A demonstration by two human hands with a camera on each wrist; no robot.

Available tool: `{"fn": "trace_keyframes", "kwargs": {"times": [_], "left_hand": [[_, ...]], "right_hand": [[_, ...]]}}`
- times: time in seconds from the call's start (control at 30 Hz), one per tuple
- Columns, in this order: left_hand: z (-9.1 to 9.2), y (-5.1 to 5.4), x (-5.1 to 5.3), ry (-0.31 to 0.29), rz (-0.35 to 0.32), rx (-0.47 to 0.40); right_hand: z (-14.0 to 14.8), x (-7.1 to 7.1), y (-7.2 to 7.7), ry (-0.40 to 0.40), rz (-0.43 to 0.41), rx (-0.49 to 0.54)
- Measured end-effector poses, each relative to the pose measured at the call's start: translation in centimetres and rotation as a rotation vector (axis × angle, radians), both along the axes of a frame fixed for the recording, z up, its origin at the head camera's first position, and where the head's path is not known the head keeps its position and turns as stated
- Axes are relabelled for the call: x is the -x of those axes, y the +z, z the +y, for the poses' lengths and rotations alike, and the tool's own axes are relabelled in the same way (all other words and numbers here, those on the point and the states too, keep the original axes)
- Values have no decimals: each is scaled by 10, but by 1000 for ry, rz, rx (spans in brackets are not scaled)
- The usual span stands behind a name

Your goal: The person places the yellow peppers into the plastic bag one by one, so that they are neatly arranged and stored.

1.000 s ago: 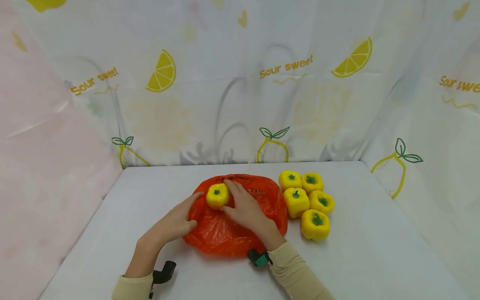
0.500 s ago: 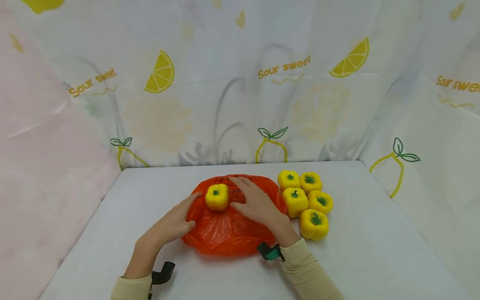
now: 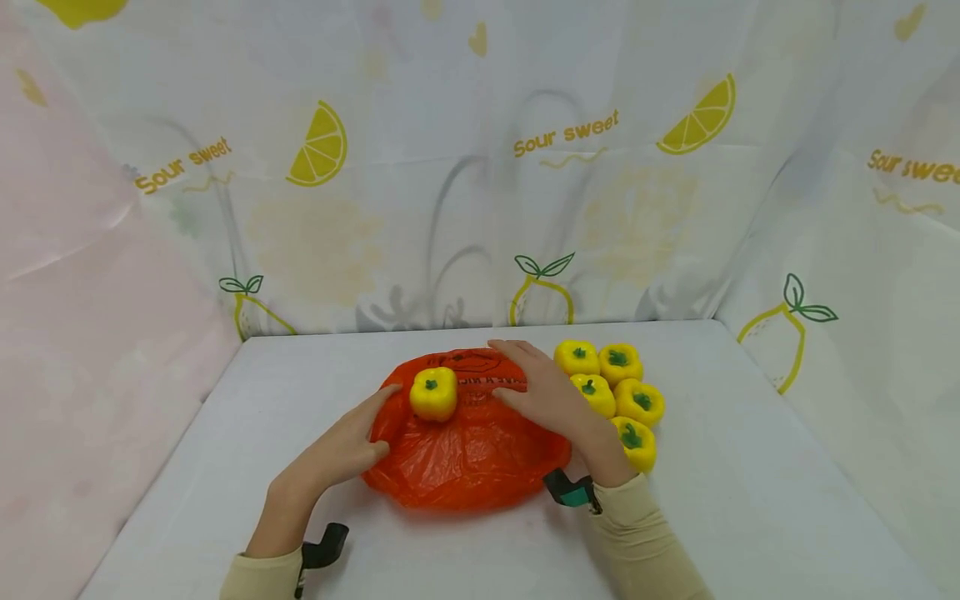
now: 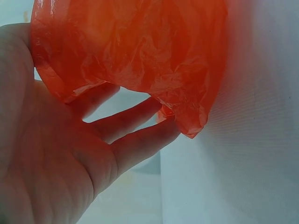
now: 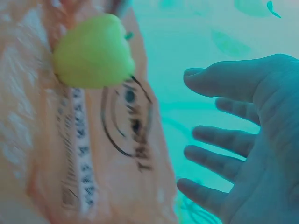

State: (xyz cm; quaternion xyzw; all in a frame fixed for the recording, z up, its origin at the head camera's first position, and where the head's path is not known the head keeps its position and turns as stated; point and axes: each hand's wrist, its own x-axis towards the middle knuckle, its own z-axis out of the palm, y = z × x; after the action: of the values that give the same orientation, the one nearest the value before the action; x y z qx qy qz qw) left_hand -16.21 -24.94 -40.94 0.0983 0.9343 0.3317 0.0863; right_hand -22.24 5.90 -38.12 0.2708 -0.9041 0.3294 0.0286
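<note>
A yellow pepper sits on a red plastic bag laid on the white surface, and the left hand, its fingers spread, touches the bag's left side. The right hand, fingers extended and apart, is at the bag's right side, beside five other yellow peppers.

pepper on bag, five peppers right

A lemon-printed white backdrop hangs behind the white table.
</note>
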Motion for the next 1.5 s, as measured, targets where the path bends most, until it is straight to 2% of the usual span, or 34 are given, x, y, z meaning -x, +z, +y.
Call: {"fn": "trace_keyframes", "kwargs": {"times": [0.2,0.37,0.6,0.7,0.97,1.1,1.5], "left_hand": [[3,5,9,-6,-9,-30],[-1,2,5,-3,-34,-19],[-6,2,5,3,13,3],[-5,3,6,5,-1,2],[-4,3,2,3,-7,6],[-4,2,1,8,-16,5],[0,0,3,21,-38,22]], "right_hand": [[31,6,16,-67,-63,13],[50,3,20,-114,-114,-24],[72,-2,31,-176,-186,-96],[79,-4,33,-179,-204,-118],[85,-5,28,-142,-263,-190],[85,-4,27,-128,-263,-220],[89,-8,22,-164,-272,-207]]}}
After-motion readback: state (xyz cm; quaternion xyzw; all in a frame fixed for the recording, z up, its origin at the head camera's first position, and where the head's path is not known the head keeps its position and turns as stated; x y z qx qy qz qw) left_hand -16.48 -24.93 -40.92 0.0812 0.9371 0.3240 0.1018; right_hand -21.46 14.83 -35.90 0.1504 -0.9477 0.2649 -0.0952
